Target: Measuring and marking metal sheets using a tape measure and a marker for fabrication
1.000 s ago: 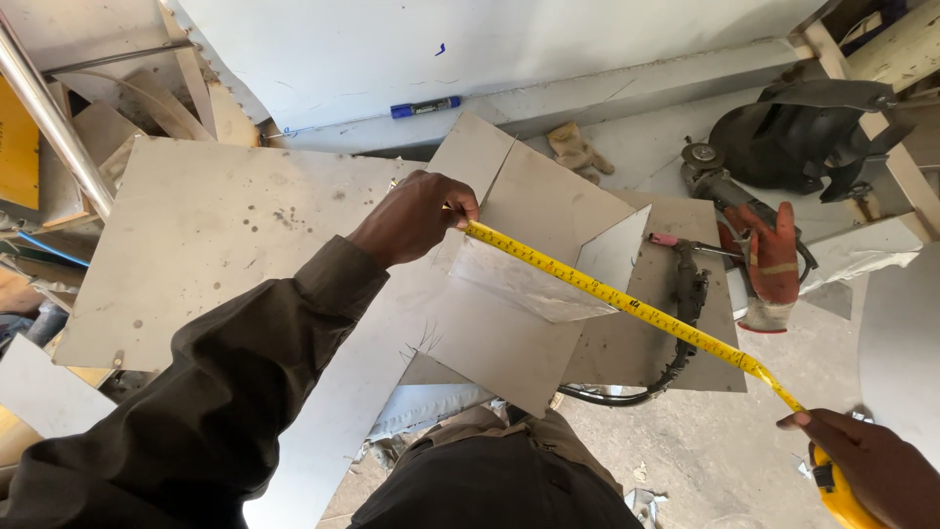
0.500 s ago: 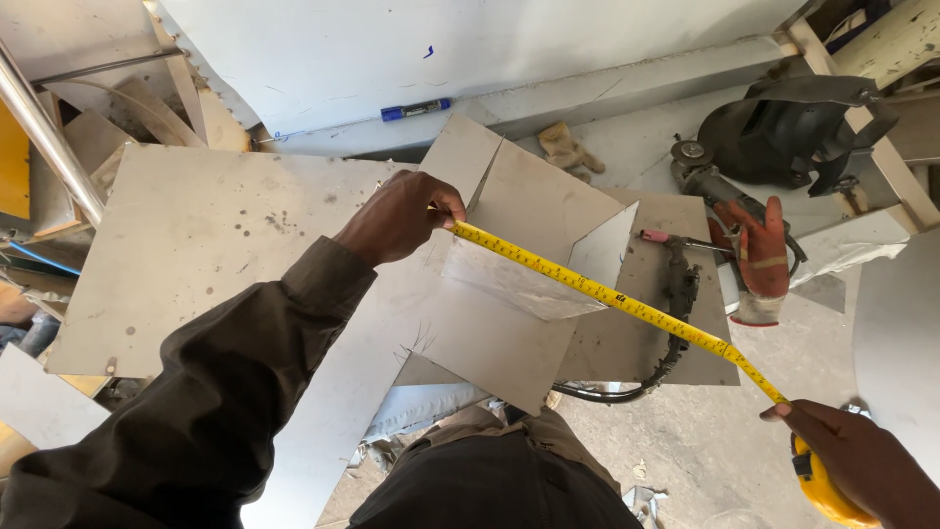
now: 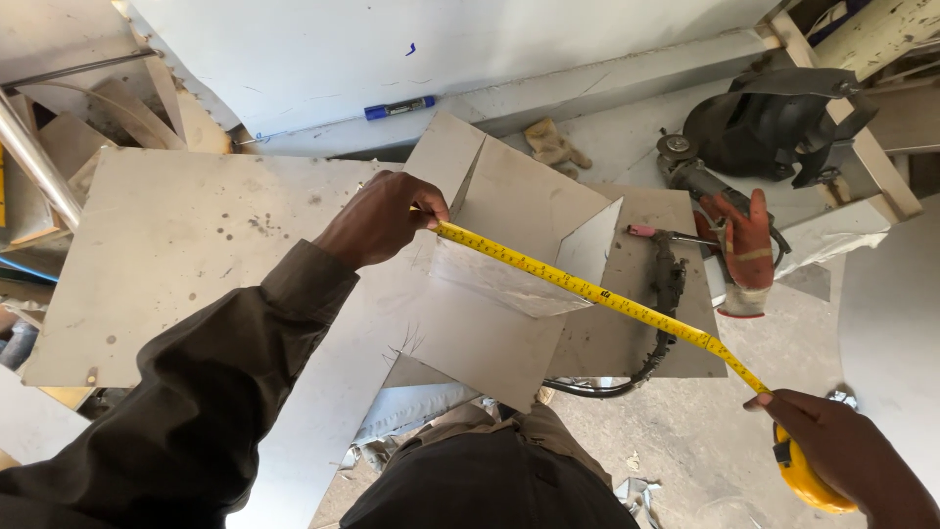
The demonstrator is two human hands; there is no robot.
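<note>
Big pale sheet-metal panel [image 3: 176,255] lies flat on the bench at left, more offcuts around it. On top, centre, sits the folded metal piece [image 3: 519,245], grey, creased into angled faces with one flap standing up at its right edge. I judge the step in hand is measuring across that piece: yellow tape measure [image 3: 597,292] is pulled taut on a diagonal from far left to near right, passing over the flap.

My left hand [image 3: 377,217] is at the far-left corner of the piece, fingers [image 3: 431,208] pinched shut on the tape's end, pressing it to the metal edge. My right hand [image 3: 847,460] is near right, off the bench, closed around the yellow tape case [image 3: 808,480], thumb on the blade.

The reading calls for the blade held straight and the end kept on the corner; it sags slightly over the flap, so it could read long.

Far right: dark welding mask [image 3: 774,122], angle grinder [image 3: 685,167] beside it, orange-and-grey work glove [image 3: 744,245] just near of that. Black welding cable with electrode holder [image 3: 666,284] runs under the tape. Blue marker [image 3: 399,107] lies on the far ledge, a crumpled tan glove [image 3: 556,147] right of it
</note>
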